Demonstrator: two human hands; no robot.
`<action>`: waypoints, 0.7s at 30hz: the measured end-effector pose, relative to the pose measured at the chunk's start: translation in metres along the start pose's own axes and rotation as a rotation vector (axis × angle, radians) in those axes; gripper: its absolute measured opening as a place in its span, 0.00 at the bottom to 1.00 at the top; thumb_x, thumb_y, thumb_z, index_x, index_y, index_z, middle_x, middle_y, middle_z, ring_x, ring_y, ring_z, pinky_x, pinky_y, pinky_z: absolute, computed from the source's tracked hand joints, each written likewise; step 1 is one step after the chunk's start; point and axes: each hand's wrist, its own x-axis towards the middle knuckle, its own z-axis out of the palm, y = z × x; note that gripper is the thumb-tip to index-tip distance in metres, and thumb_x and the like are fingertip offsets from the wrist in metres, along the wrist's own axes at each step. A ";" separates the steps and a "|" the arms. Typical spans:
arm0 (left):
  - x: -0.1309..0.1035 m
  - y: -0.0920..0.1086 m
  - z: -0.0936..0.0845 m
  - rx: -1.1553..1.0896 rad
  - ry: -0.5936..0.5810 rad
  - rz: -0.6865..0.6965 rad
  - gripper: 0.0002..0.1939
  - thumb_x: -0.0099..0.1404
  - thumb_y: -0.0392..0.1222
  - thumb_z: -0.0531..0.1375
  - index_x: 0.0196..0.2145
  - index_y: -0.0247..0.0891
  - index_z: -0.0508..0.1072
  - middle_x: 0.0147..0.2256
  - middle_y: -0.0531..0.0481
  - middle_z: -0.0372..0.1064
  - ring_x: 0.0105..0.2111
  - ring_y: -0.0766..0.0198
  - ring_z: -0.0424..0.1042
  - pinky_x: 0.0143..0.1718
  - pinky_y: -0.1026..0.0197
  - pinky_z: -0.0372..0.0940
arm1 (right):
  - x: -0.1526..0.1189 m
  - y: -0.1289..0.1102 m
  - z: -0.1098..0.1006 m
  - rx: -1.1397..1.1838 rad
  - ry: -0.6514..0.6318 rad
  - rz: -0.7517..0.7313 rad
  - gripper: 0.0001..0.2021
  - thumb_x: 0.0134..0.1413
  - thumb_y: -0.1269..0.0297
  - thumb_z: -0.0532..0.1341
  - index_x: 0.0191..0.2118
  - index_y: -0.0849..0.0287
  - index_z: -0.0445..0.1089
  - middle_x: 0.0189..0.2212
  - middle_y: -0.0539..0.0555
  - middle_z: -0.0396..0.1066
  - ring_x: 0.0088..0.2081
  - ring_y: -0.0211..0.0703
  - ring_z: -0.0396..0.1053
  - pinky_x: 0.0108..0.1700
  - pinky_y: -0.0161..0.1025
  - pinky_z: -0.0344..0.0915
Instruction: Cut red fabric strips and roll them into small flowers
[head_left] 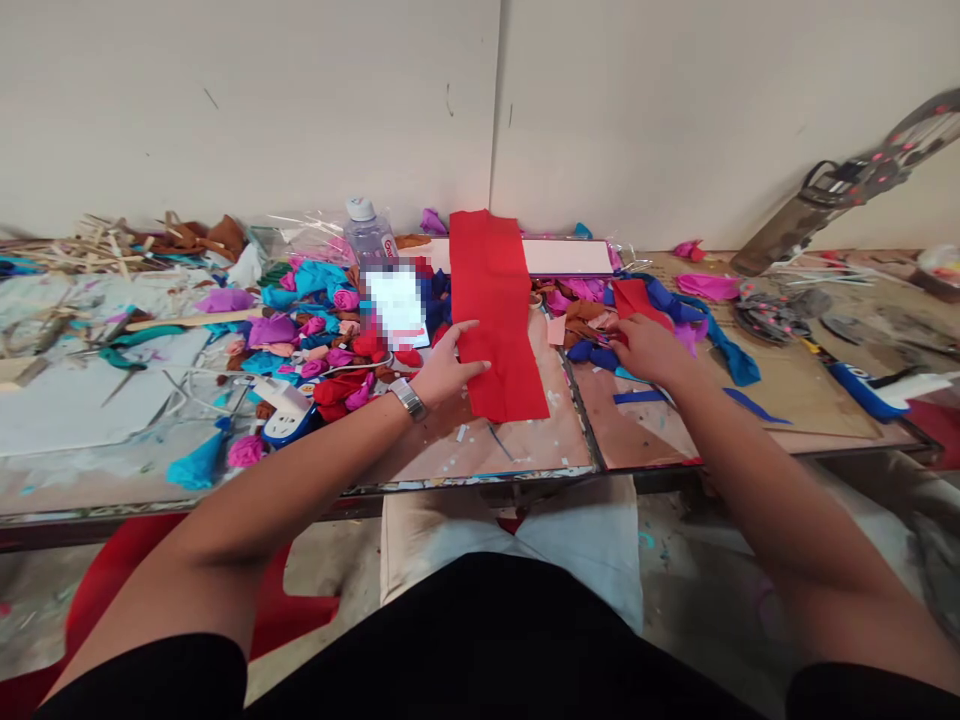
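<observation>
1 left hand (441, 373), thumb and fingers apart on 1 red strip (496, 290), 1 right hand (649, 348), grip unclear

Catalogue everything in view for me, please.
Long strip: 1, red, centre
Crumpled scraps: many, multicoloured, beside strip
Lit screen: 1, white, left of strip
Water bottle: 1, clear, behind screen
Flat panel: 1, white, behind strip
Pliers: 1, teal handles, left
Power strip: 1, blue-white, front left
Wooden sticks: many, tan, back left
Flask: 1, brown, back right
Seat: 1, red, below left
Table panels: 2+, brown, across view
Watch: 1, silver, left wrist
Left hand: 1, bare, on strip
Right hand: 1, bare, at scraps
</observation>
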 end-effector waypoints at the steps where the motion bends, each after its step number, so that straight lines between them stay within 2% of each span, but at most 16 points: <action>1: -0.001 0.001 -0.001 0.046 -0.036 -0.009 0.39 0.60 0.37 0.70 0.68 0.40 0.68 0.65 0.40 0.73 0.59 0.51 0.77 0.60 0.47 0.75 | 0.000 -0.003 0.003 -0.020 -0.015 0.012 0.20 0.71 0.62 0.58 0.59 0.68 0.77 0.55 0.72 0.77 0.53 0.60 0.75 0.53 0.47 0.68; 3: -0.003 0.004 -0.002 0.143 -0.113 -0.004 0.33 0.60 0.36 0.69 0.63 0.39 0.73 0.62 0.41 0.75 0.58 0.50 0.77 0.61 0.46 0.74 | 0.001 -0.008 0.006 -0.040 -0.060 0.031 0.20 0.71 0.61 0.59 0.57 0.69 0.78 0.54 0.74 0.77 0.51 0.60 0.76 0.51 0.47 0.68; 5: -0.003 0.007 -0.004 0.244 -0.176 0.040 0.28 0.60 0.35 0.68 0.59 0.39 0.76 0.62 0.43 0.75 0.60 0.50 0.76 0.66 0.44 0.70 | 0.003 -0.010 0.008 -0.051 -0.094 0.043 0.19 0.71 0.60 0.60 0.56 0.68 0.79 0.52 0.73 0.78 0.50 0.61 0.77 0.50 0.47 0.68; 9: -0.002 0.007 -0.006 0.365 -0.232 0.109 0.26 0.62 0.36 0.67 0.59 0.40 0.77 0.63 0.44 0.75 0.64 0.50 0.74 0.72 0.42 0.63 | 0.004 -0.006 0.010 -0.002 -0.123 0.079 0.15 0.68 0.61 0.63 0.53 0.64 0.79 0.48 0.68 0.82 0.48 0.58 0.78 0.47 0.43 0.68; 12: -0.002 0.004 -0.005 0.338 -0.227 0.112 0.28 0.60 0.34 0.67 0.59 0.41 0.78 0.62 0.44 0.76 0.62 0.49 0.74 0.71 0.42 0.65 | 0.002 0.001 0.011 0.155 -0.103 0.134 0.15 0.61 0.62 0.68 0.52 0.62 0.78 0.45 0.62 0.84 0.44 0.53 0.79 0.44 0.40 0.68; 17: 0.000 -0.002 -0.004 0.241 -0.174 0.085 0.27 0.57 0.32 0.68 0.55 0.43 0.82 0.59 0.44 0.78 0.58 0.46 0.77 0.68 0.38 0.67 | -0.008 0.014 0.004 0.368 -0.102 0.222 0.23 0.49 0.66 0.73 0.53 0.62 0.79 0.43 0.58 0.83 0.40 0.48 0.77 0.41 0.40 0.69; 19: 0.002 -0.005 -0.004 0.210 -0.163 0.102 0.26 0.56 0.32 0.68 0.52 0.44 0.83 0.57 0.45 0.79 0.58 0.47 0.77 0.69 0.39 0.66 | -0.019 0.016 -0.002 0.442 -0.068 0.270 0.27 0.47 0.66 0.74 0.55 0.62 0.78 0.42 0.58 0.82 0.38 0.47 0.76 0.41 0.41 0.70; 21: 0.003 -0.007 -0.004 0.165 -0.164 0.086 0.26 0.55 0.31 0.69 0.52 0.44 0.84 0.56 0.45 0.80 0.55 0.48 0.78 0.67 0.40 0.69 | -0.040 0.010 -0.009 0.566 0.010 0.273 0.29 0.46 0.64 0.75 0.57 0.62 0.78 0.43 0.58 0.81 0.39 0.48 0.75 0.42 0.43 0.72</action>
